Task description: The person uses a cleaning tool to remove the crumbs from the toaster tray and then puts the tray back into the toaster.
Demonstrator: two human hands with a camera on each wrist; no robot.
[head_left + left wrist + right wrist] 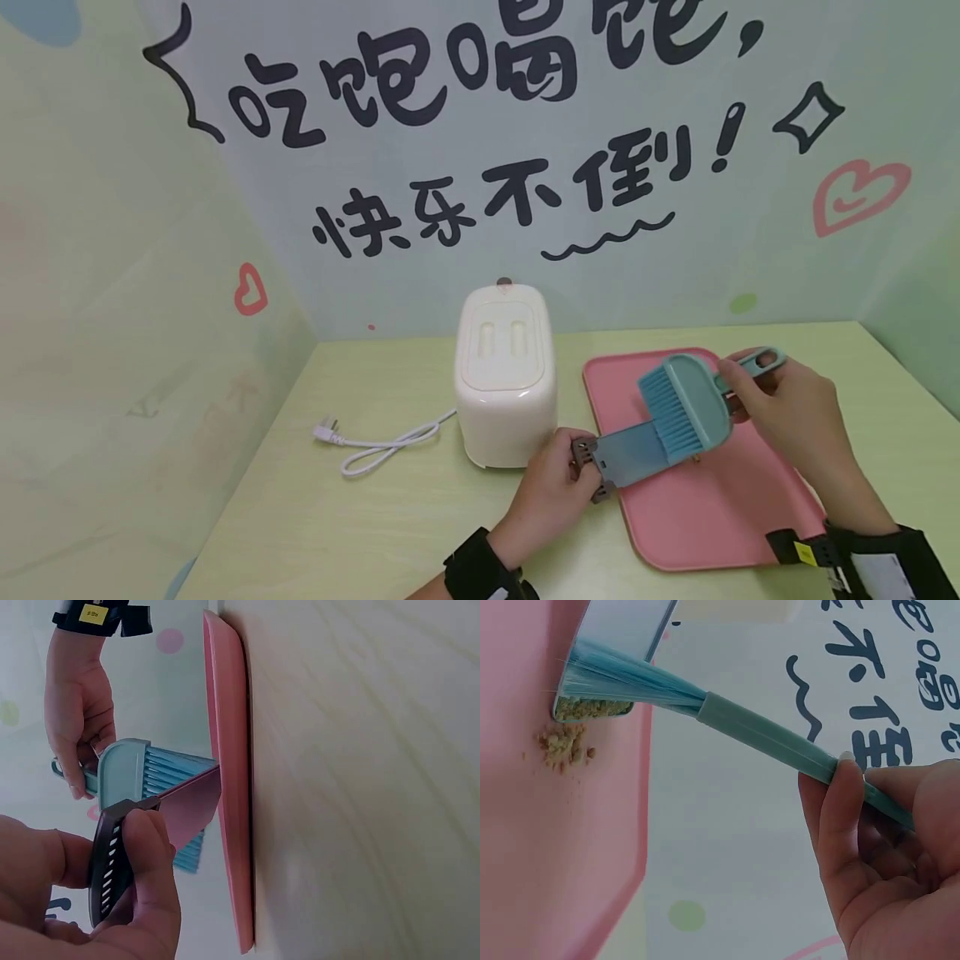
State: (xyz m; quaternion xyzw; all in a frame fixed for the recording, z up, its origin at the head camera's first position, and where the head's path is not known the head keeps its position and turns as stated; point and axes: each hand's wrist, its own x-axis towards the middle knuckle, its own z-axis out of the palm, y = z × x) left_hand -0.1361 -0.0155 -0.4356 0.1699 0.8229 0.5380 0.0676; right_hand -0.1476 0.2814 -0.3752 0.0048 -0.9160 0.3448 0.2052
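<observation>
My left hand (551,487) pinches the dark end of a flat metal crumb tray (630,454), thumb and fingers on either side. The crumb tray slopes down over a pink tray (697,537). In my right hand (802,412) is the handle of a teal cleaning brush (697,400), held between thumb and fingers. The brush's blue bristles (630,679) lie against the crumb tray's surface. Crumbs (596,709) gather at the crumb tray's low end in the right wrist view, and a small pile of crumbs (564,746) lies on the pink tray beside it.
A cream toaster (506,408) with a lid over its top stands left of the pink tray, close to my left hand. Its white cord (382,450) and plug (327,432) lie on the light wooden table (360,525). A printed wall (390,300) rises behind.
</observation>
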